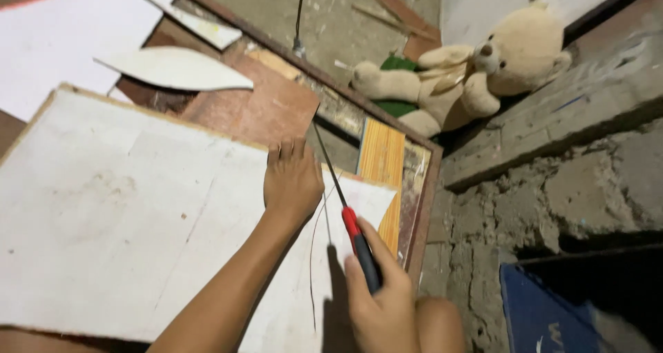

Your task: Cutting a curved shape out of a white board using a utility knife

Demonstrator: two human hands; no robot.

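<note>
Left hand (291, 182) lies flat on the white board (117, 215), fingers together, tips at the far edge. Right hand (380, 305) is fisted around the red-and-black handle of a thin saw (345, 201), near right; the blade runs far-left past the left hand, across the board's right part beside a curved cut line. Teddy bear (476, 70) sits far right against the concrete ledge (552, 132). White offcut (173, 69) lies far left

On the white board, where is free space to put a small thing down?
The white board is bare left of the left hand, out to its left edge. It is crowded near the right hand with the saw, and behind, where offcuts lie beside the teddy bear.
</note>
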